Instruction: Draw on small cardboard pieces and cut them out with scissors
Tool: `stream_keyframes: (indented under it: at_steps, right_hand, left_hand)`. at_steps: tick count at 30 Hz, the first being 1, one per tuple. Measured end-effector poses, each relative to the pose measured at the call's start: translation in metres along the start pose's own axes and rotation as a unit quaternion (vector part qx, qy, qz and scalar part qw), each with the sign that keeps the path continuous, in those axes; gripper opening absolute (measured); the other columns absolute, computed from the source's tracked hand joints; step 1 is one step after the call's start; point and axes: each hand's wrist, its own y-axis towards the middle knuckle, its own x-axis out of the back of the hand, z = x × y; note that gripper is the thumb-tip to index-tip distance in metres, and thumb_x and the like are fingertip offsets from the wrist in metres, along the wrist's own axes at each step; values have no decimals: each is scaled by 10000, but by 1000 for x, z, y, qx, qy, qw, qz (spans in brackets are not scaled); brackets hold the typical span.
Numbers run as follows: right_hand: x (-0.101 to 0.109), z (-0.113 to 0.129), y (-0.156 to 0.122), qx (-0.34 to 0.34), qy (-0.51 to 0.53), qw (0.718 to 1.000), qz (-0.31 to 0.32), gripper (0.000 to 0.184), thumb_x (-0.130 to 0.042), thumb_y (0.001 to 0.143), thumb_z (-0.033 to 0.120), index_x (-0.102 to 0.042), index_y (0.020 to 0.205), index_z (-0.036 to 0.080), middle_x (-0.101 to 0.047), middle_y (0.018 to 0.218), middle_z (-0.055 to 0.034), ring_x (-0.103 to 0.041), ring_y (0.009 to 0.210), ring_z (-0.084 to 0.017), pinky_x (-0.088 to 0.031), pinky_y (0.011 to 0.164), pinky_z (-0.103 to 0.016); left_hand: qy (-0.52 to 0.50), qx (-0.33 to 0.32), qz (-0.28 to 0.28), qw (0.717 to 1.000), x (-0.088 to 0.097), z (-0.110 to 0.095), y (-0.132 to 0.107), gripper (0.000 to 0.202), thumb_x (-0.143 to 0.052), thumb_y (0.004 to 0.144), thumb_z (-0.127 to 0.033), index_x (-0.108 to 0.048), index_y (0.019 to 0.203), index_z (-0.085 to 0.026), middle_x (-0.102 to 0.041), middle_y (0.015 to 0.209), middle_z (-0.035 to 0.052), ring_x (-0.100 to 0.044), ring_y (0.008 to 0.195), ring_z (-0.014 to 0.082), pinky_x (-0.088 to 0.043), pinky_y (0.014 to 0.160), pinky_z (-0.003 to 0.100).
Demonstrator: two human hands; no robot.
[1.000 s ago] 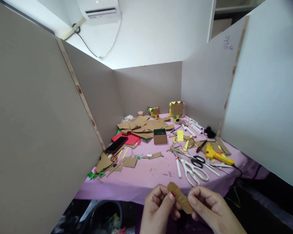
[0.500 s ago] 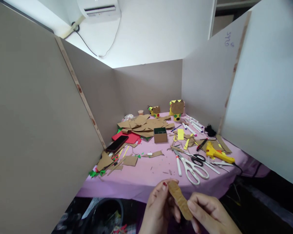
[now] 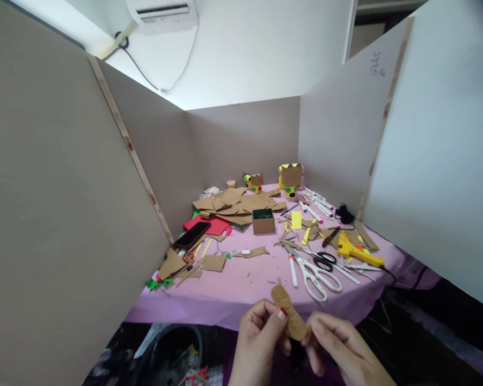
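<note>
A short brown cardboard strip [image 3: 290, 316] with rounded ends and a creased surface is held up in front of the table's near edge. My left hand [image 3: 261, 335] pinches it around the middle, thumb on top, so its upper end sticks out free. At the lower right end, my right hand [image 3: 338, 343] has its fingertips closed on the strip's edge. Just beyond the hands lie white-handled scissors [image 3: 317, 277] and a white marker with an orange band [image 3: 293, 272].
A small open box [image 3: 263, 222] stands mid-table before a heap of cardboard pieces [image 3: 241, 205]. On the right lie black-handled scissors [image 3: 325, 261] and a yellow glue gun [image 3: 358, 251]. A phone [image 3: 192, 235] rests at left. A bin [image 3: 197, 343] stands below the table.
The cardboard strip has moved slightly up and left. My left thumb has shifted from its upper end to its middle, and my right fingers have drawn back to its edge.
</note>
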Motion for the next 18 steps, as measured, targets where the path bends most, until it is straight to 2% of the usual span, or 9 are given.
stream_keyframes:
  at_steps: [7,13,16,18]
  right_hand:
    - [4,4,2,-12,-29,999,18,367,-544,864,480,-591,675,169,-518,513,41,-459,508,-107,-358,542,-227]
    - [3,8,0,-1,-58,998,3,367,-512,877,484,-549,667,186,-488,521,50,-442,517,-110,-361,542,-223]
    - [2,10,-1,7,-110,994,16,380,-468,892,488,-545,676,185,-489,523,49,-455,515,-113,-367,537,-223]
    - [6,12,0,20,-188,982,26,382,-442,902,476,-547,677,186,-509,534,41,-480,521,-120,-371,527,-223]
  left_hand:
    - [-14,22,7,1000,-3,-1,0,415,-750,630,-501,-513,599,-161,-553,471,-42,-411,351,35,-299,375,156]
    - [-36,11,14,999,-6,-3,0,466,-656,680,-605,-564,651,-149,-582,506,-14,-478,383,64,-361,390,170]
    - [-11,13,11,1000,-6,-4,0,431,-728,640,-542,-568,635,-142,-563,482,-29,-459,379,54,-354,399,166]
    - [3,11,-3,1000,-5,-4,1,416,-766,609,-504,-574,624,-135,-561,481,-33,-444,382,45,-339,400,160]
